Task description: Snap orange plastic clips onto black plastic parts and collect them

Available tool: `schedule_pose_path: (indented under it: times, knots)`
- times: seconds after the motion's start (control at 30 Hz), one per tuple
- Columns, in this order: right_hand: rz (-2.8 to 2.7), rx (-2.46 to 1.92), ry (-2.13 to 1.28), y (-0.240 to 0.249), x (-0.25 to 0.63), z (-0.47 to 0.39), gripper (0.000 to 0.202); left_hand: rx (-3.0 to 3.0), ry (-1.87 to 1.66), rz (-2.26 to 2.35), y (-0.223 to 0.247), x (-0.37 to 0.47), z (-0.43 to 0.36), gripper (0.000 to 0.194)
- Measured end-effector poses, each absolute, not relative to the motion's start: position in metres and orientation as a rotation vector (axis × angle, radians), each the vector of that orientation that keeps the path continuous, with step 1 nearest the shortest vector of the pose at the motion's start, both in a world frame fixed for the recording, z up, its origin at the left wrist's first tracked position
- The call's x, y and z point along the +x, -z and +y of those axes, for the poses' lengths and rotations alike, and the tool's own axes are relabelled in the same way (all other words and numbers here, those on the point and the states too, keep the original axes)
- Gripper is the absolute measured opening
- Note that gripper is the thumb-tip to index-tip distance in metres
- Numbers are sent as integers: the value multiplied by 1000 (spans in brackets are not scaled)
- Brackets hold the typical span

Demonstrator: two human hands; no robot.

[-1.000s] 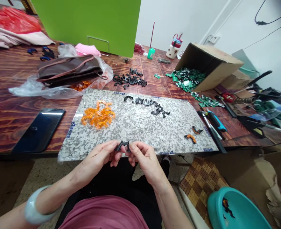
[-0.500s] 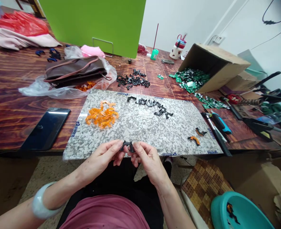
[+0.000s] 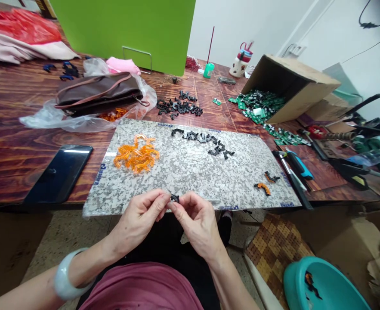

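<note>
- Black smartphone (image 3: pixel 59 174), screen up on the red-brown wooden table (image 3: pixel 2 107), just off the slab's left edge; no evident part in the work.
- Brown handbag (image 3: pixel 96 94) on crumpled clear plastic (image 3: pixel 76 125), with spare orange pieces (image 3: pixel 114 115) showing beside: probably reserve stock.
- Pile of translucent orange arches (image 3: pixel 136 155) at left of the granite-pattern slab (image 3: pixel 235 181): all loose by the look, plenty left to use.
- Left hand (image 3: pixel 141 215): thumb and forefinger pinching the left end of a small black plastic arch (image 3: pixel 175 198), other fingers curled in.
- Same black arch: above the slab's near edge, between both sets of fingertips, largely hidden; no orange visible on it, so probably unfinished.
- Heap of black clips (image 3: pixel 180 105) on bare wood beyond the slab: apparently unstarted.
- Right hand (image 3: pixel 199 219): thumb and forefinger pinching the right end; finer contact hidden.
- Row of black arches (image 3: pixel 205 140) toward the slab's far edge: no orange visible, presumably waiting.
- Green circuit boards (image 3: pixel 259 105) spilling from a cardboard box (image 3: pixel 306 77): role unclear.
- Two orange-and-black arches (image 3: pixel 262 188) near the slab's right edge: apparently joined. Few against many loose: early going, at a guess.
- Turquoise basin (image 3: pixel 288 275), low at right, with orange-and-black work (image 3: pixel 310 280) inside: likely finished output, count uncertain.
</note>
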State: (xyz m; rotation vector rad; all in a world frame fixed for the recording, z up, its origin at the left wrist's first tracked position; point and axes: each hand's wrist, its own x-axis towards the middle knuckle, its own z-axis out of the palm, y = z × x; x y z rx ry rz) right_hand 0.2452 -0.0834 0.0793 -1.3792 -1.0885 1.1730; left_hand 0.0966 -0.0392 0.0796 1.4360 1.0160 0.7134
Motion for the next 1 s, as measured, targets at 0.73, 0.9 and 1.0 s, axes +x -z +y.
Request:
schedule_pose_path:
  times: [0.73,0.9,1.0]
  knots:
    - [-931,-1271,-1532,-86,258,-71,41,1468,-676,988,-85,98,-32,40]
    - [-1051,-1352,-1190,-82,247,-74,33,1476,-731,1047,-83,101,-33,38]
    - [-1059,-1346,-1162,-80,246,-72,32,1501,-718,1028,-83,99,-28,41]
